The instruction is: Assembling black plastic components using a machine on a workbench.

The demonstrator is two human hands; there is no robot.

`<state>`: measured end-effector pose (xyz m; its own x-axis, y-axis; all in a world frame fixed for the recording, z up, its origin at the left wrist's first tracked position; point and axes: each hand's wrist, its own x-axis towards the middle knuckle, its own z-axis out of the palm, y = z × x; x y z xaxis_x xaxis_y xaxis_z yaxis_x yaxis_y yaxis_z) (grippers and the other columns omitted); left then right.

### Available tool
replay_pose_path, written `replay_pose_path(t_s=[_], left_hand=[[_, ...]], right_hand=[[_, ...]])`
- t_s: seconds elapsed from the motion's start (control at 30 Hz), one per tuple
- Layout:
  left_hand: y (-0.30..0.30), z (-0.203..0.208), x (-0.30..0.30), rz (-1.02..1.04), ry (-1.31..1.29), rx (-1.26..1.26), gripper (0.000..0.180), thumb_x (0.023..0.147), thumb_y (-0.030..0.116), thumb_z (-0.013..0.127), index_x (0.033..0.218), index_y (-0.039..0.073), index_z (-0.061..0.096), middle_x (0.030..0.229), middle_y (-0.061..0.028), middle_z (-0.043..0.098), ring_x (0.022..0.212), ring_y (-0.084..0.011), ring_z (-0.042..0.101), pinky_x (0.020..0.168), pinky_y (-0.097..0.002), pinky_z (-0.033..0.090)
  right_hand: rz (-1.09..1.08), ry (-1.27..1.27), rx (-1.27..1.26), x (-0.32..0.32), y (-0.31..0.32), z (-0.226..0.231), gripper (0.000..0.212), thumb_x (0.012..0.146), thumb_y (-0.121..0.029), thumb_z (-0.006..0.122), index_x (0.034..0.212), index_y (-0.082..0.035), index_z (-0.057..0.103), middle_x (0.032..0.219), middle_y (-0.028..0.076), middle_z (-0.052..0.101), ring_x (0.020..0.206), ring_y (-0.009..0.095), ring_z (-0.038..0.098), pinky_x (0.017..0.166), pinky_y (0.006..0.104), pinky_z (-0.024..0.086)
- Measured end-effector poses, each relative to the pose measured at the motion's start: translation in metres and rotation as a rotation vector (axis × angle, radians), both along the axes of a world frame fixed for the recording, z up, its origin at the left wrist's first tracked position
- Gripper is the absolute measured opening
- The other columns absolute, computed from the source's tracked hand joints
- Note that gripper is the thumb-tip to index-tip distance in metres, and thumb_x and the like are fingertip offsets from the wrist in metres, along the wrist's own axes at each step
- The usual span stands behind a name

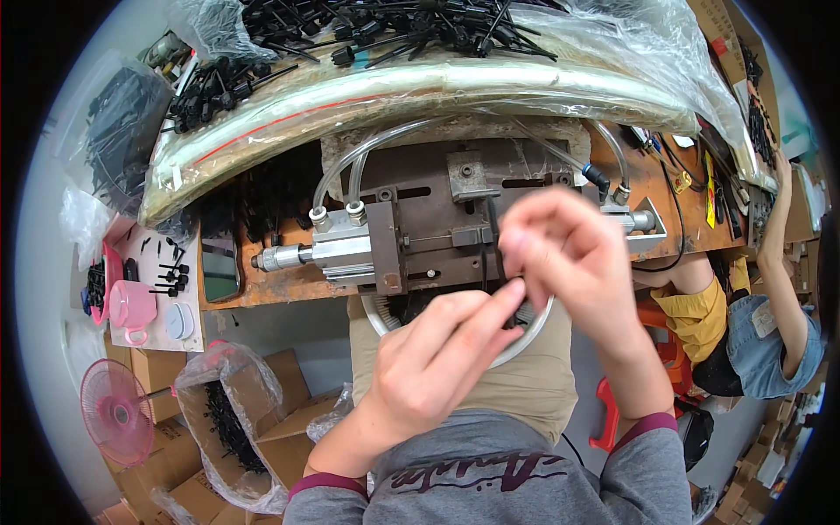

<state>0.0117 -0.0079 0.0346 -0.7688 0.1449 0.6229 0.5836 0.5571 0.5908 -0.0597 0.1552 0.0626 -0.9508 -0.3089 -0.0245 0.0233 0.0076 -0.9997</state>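
right hand (560,254) crowds left hand (437,354) at the fixture's (429,210) front edge.

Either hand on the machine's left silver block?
No, the left hand and right hand are close together, both to the right of the silver block.

Shiny metal cylinder (343,254); glossy clear plastic tubing (357,178); worn wooden tabletop (287,283); black rod (493,216), perhaps matt plastic.
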Motion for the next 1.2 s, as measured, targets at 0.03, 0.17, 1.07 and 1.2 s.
replay_pose_path(t_s=[0.03,0.17,1.07,1.2], left_hand=[[-0.001,0.000,0.001,0.036,-0.032,-0.006,0.045,0.066,-0.001,0.084,0.109,0.000,0.073,0.091,-0.0078,0.064,0.081,-0.0185,0.067,0.063,-0.0273,0.054],[-0.002,-0.021,-0.002,0.011,-0.074,0.067,0.036,0.073,-0.007,0.077,0.108,-0.006,0.068,0.097,-0.0125,0.062,0.081,-0.0225,0.069,0.065,-0.0311,0.058],[0.003,-0.044,-0.016,0.118,-0.057,-0.251,0.020,0.076,0.013,0.078,0.093,0.004,0.071,0.123,-0.0101,0.068,0.067,-0.0198,0.069,0.061,-0.0274,0.055],[0.002,-0.042,-0.014,0.097,-0.082,-0.270,0.019,0.078,0.012,0.075,0.093,0.002,0.071,0.127,-0.0116,0.066,0.065,-0.0193,0.069,0.063,-0.0288,0.055]], right_hand=[[-0.073,0.141,0.059,-0.010,-0.002,0.003,0.012,0.089,-0.012,0.073,0.091,-0.002,0.067,0.071,-0.002,0.064,0.052,0.000,0.051,0.045,0.0176,0.036],[-0.363,0.920,0.428,-0.082,0.010,0.016,0.011,0.086,-0.010,0.072,0.094,-0.004,0.070,0.074,-0.002,0.064,0.057,0.000,0.049,0.051,0.0170,0.036],[0.081,0.877,1.017,-0.149,0.029,0.063,0.021,0.095,-0.019,0.062,0.093,0.001,0.059,0.092,0.012,0.055,0.085,0.024,0.055,0.076,0.0338,0.047],[-0.037,0.820,1.003,-0.142,0.039,0.075,0.020,0.097,-0.019,0.059,0.095,0.001,0.057,0.086,0.012,0.056,0.078,0.023,0.054,0.073,0.0339,0.046]])
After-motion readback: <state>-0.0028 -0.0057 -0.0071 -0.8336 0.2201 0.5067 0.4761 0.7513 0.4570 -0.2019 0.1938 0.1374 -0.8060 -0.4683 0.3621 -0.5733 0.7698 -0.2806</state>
